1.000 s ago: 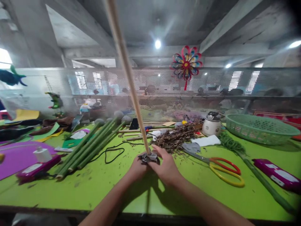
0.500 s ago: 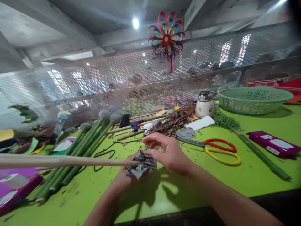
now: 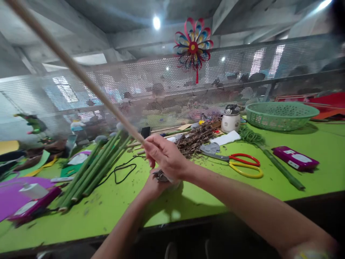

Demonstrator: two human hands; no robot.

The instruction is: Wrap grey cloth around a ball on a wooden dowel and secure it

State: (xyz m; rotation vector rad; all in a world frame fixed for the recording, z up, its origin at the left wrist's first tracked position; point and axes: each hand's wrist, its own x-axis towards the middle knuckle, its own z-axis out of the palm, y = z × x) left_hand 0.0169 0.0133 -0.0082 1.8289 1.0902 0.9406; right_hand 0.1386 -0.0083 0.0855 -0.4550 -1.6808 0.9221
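Observation:
My right hand (image 3: 167, 158) is closed around the lower end of a long pale wooden stick (image 3: 88, 84), which slants up and out of view at the upper left. Beneath it, my left hand (image 3: 154, 186) cups a crumpled grey cloth bundle (image 3: 161, 175) from below. The right hand covers most of the bundle and the left fingers. Where the stick meets the bundle is hidden. Just beyond my hands lie a heap of dry brown twigs (image 3: 198, 136) and scissors (image 3: 228, 158) with red and yellow handles.
Green stems (image 3: 94, 167) with grey heads lie left, near a black cord (image 3: 125, 166). A purple box (image 3: 295, 158), green basket (image 3: 281, 117) and lidded white jar (image 3: 231, 120) stand right. The green table (image 3: 88, 230) ends close in front of me.
My right hand has gone from loosely curled beside the bundle to gripping the stick. The stick has swung from nearly level to steeply slanted, its far end up. The view has shifted slightly.

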